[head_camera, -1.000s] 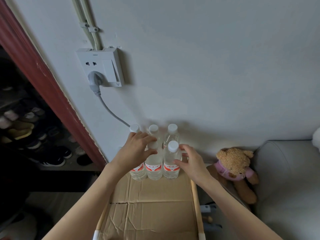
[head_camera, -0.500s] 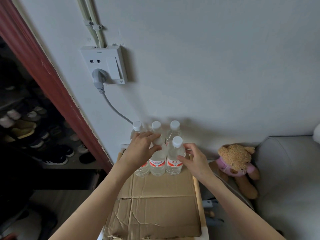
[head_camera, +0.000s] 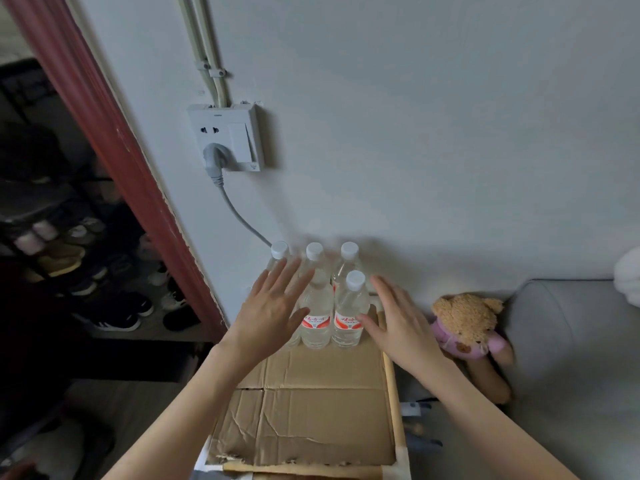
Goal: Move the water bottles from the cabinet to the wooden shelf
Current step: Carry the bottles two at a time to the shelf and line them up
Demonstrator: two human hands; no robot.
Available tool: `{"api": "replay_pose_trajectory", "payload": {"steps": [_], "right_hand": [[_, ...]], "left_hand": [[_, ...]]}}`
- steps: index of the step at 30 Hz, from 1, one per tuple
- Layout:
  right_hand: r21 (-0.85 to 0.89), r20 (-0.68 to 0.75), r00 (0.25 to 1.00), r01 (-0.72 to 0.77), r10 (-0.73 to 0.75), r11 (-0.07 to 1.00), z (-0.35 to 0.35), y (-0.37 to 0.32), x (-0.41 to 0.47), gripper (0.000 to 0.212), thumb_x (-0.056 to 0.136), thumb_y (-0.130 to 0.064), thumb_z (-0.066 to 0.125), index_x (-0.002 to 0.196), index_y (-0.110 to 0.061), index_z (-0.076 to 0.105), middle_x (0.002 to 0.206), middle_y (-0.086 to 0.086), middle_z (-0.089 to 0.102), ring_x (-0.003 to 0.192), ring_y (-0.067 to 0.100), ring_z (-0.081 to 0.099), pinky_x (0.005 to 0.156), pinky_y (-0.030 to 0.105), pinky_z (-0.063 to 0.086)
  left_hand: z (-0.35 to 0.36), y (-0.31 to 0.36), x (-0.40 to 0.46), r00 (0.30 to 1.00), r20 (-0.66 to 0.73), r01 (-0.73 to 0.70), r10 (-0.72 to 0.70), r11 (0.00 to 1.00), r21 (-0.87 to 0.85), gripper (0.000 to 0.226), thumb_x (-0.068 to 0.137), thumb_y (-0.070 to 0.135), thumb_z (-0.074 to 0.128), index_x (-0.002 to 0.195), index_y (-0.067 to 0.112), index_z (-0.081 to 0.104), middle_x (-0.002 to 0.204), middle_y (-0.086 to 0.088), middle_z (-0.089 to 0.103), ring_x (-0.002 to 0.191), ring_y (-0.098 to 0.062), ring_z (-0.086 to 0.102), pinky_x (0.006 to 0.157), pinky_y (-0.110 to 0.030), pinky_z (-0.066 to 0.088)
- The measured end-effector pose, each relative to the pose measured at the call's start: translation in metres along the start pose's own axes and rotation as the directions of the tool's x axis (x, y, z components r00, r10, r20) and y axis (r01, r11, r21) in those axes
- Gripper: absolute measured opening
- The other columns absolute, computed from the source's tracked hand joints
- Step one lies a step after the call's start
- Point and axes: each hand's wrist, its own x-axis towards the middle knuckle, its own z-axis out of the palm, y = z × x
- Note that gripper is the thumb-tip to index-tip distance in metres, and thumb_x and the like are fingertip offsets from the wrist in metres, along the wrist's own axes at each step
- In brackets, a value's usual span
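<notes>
Several clear water bottles [head_camera: 348,313] with white caps and red labels stand upright in a tight group at the far end of the wooden shelf [head_camera: 393,386], against the wall. The shelf top is lined with flattened cardboard [head_camera: 311,403]. My left hand [head_camera: 273,315] hovers open, fingers spread, just left of the bottles and partly covers the left ones. My right hand [head_camera: 398,322] is open too, palm turned toward the right front bottle, a small gap from it. Neither hand holds anything.
A wall socket [head_camera: 227,136] with a grey plug and cable sits above the bottles. A teddy bear [head_camera: 467,323] leans on a grey sofa [head_camera: 571,358] to the right. A red door frame [head_camera: 114,150] and a shoe rack [head_camera: 69,265] lie left.
Both hands have let go of the bottles and drawn back a little with fingers spread. The bottles stand where they were set. The camera has tilted up slightly.
</notes>
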Motion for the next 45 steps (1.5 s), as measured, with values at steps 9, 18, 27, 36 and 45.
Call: {"api": "replay_pose_trajectory", "payload": {"steps": [9, 18, 27, 36, 45], "right_hand": [[0.040, 0.153, 0.909, 0.387, -0.389, 0.921, 0.046, -0.037, -0.066, 0.059, 0.088, -0.052, 0.036, 0.133, -0.015, 0.041, 0.141, 0.009, 0.042, 0.130, 0.025, 0.039, 0.106, 0.046, 0.036], [0.268, 0.319, 0.582, 0.702, -0.748, 0.660, 0.097, -0.166, -0.148, 0.059, 0.082, -0.050, 0.040, 0.129, -0.014, 0.047, 0.134, 0.013, 0.050, 0.120, 0.027, 0.045, 0.096, 0.048, 0.045], [0.437, 0.329, 0.063, 0.875, -0.942, 0.211, 0.130, -0.344, -0.343, 0.061, 0.081, -0.051, 0.037, 0.126, -0.012, 0.051, 0.125, 0.012, 0.059, 0.117, 0.029, 0.055, 0.095, 0.051, 0.043], [0.654, 0.161, -0.434, 0.719, -0.886, -0.234, 0.139, -0.483, -0.631, 0.058, 0.079, -0.050, 0.042, 0.122, -0.012, 0.053, 0.120, 0.012, 0.062, 0.111, 0.029, 0.060, 0.091, 0.051, 0.045], [0.735, 0.008, -0.721, 0.474, -0.693, -0.485, 0.147, -0.593, -0.834, 0.060, 0.082, -0.052, 0.036, 0.124, -0.012, 0.051, 0.122, 0.013, 0.060, 0.114, 0.032, 0.057, 0.095, 0.054, 0.043]], "left_hand": [[0.004, 0.050, -0.167, 0.856, -0.006, 0.516, -0.516, 0.856, 0.043, 0.053, 0.085, 0.043, 0.034, 0.131, 0.018, 0.041, 0.132, -0.009, 0.054, 0.123, -0.031, 0.049, 0.096, -0.051, 0.043], [-0.046, 0.110, -0.381, 0.401, -0.139, 0.916, -0.905, 0.400, 0.039, 0.059, 0.090, 0.050, 0.023, 0.132, 0.013, 0.041, 0.135, -0.012, 0.050, 0.126, -0.033, 0.044, 0.100, -0.048, 0.041], [-0.084, 0.237, -0.619, -0.160, -0.258, 0.986, -0.953, -0.143, -0.084, 0.063, 0.089, 0.054, 0.018, 0.134, 0.015, 0.041, 0.137, -0.012, 0.047, 0.128, -0.033, 0.042, 0.101, -0.047, 0.040], [-0.120, 0.394, -0.838, -0.641, -0.286, 0.768, -0.713, -0.600, -0.226, 0.062, 0.087, 0.051, 0.025, 0.126, 0.011, 0.050, 0.128, -0.018, 0.055, 0.118, -0.038, 0.052, 0.091, -0.053, 0.045], [-0.136, 0.485, -0.971, -0.887, -0.292, 0.453, -0.359, -0.802, -0.391, 0.063, 0.083, 0.048, 0.027, 0.131, 0.010, 0.046, 0.134, -0.016, 0.050, 0.125, -0.035, 0.045, 0.100, -0.050, 0.038]]}}
